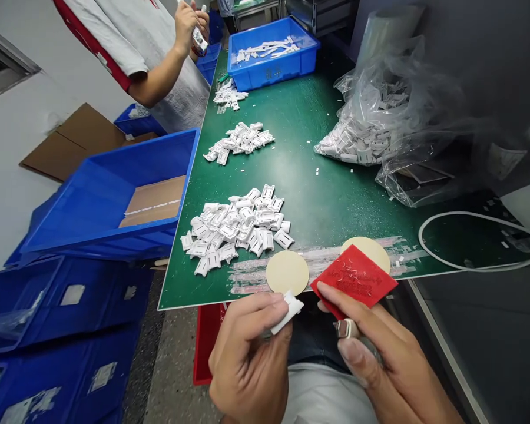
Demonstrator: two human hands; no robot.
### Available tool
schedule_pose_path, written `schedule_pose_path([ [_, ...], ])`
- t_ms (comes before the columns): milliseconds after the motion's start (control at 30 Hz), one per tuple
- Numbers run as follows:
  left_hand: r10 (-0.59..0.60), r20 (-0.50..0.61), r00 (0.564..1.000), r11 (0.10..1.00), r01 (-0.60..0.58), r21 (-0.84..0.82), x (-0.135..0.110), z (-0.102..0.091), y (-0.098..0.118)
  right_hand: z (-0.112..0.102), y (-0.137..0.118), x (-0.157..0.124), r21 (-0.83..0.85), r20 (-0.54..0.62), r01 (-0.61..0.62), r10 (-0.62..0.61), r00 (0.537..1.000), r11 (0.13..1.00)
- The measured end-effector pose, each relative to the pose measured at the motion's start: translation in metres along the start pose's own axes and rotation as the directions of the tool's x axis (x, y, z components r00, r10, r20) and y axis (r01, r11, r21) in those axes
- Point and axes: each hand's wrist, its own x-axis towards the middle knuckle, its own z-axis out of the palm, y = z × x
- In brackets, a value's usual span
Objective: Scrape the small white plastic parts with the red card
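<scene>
My left hand [247, 359] is closed in a pinch on a small white plastic clip [290, 311], just below the near edge of the green mat [309, 176]. My right hand [380, 353] is closed round a small metal-tipped tool [344, 328], with its fingertips against a red square card [360, 277] lying at the mat's edge. Two round cream discs [286, 272] lie beside and under the card. A heap of white clips [238, 227] sits on the mat just beyond my left hand.
Two more clip piles [241, 141] lie farther back, with a blue tray of parts [271, 53] behind them. Clear plastic bags of clips [380, 129] fill the right side. A white cable [481, 241] loops at right. Blue bins [110, 200] stand left. Another person [159, 53] works at the far left.
</scene>
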Motion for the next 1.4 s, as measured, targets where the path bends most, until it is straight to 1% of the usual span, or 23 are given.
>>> schedule_pose_path([
  [100,-0.055,-0.059,0.997,0.998,0.056,0.016,0.000,0.002,0.005,0.006,0.006,-0.003,-0.106,-0.007,0.080,-0.081,0.997,0.991],
  [200,-0.079,-0.110,0.991,0.996,0.082,0.019,0.001,0.005,0.010,0.012,0.003,0.006,-0.154,-0.064,0.161,-0.172,0.983,0.975],
  [333,-0.059,-0.107,0.993,0.998,0.062,0.020,0.002,0.006,0.012,0.021,-0.011,0.033,-0.196,-0.169,0.203,-0.237,0.957,0.959],
  [400,-0.055,-0.095,0.994,0.998,0.056,0.011,0.002,0.004,0.012,0.025,-0.016,0.044,-0.210,-0.190,0.218,-0.258,0.947,0.953],
  [467,-0.058,-0.092,0.994,0.998,0.059,0.013,0.001,0.003,0.012,0.027,-0.017,0.046,-0.215,-0.198,0.229,-0.272,0.942,0.949],
  [533,-0.056,-0.088,0.994,0.998,0.059,0.024,0.001,0.003,0.013,0.029,-0.012,0.041,-0.210,-0.198,0.236,-0.278,0.940,0.949],
  [633,-0.064,-0.091,0.994,0.997,0.068,0.036,0.001,0.004,0.014,0.029,-0.001,0.023,-0.174,-0.177,0.252,-0.282,0.943,0.952],
  [767,-0.066,-0.123,0.990,0.995,0.074,0.064,0.000,0.005,0.016,0.028,0.008,0.007,-0.104,-0.096,0.278,-0.288,0.953,0.955],
  [833,-0.076,-0.136,0.988,0.993,0.087,0.075,-0.001,0.005,0.017,0.028,0.009,0.005,-0.103,-0.069,0.278,-0.286,0.956,0.955],
  [1100,-0.104,-0.145,0.984,0.991,0.115,0.065,-0.005,0.005,0.018,0.026,0.011,0.007,-0.139,-0.047,0.279,-0.288,0.957,0.950],
  [1200,-0.093,-0.140,0.986,0.991,0.105,0.081,-0.005,0.005,0.016,0.027,0.010,0.008,-0.143,-0.066,0.282,-0.294,0.954,0.949],
  [1267,-0.079,-0.146,0.986,0.992,0.092,0.089,-0.005,0.005,0.017,0.028,0.009,0.010,-0.134,-0.103,0.284,-0.299,0.949,0.949],
  [1333,-0.065,-0.145,0.987,0.994,0.077,0.079,-0.005,0.004,0.019,0.027,0.009,0.013,-0.133,-0.156,0.252,-0.272,0.950,0.958],
  [1400,-0.083,-0.115,0.990,0.993,0.091,0.070,-0.004,0.002,0.023,0.026,0.010,0.015,-0.137,-0.205,0.184,-0.210,0.956,0.973],
])
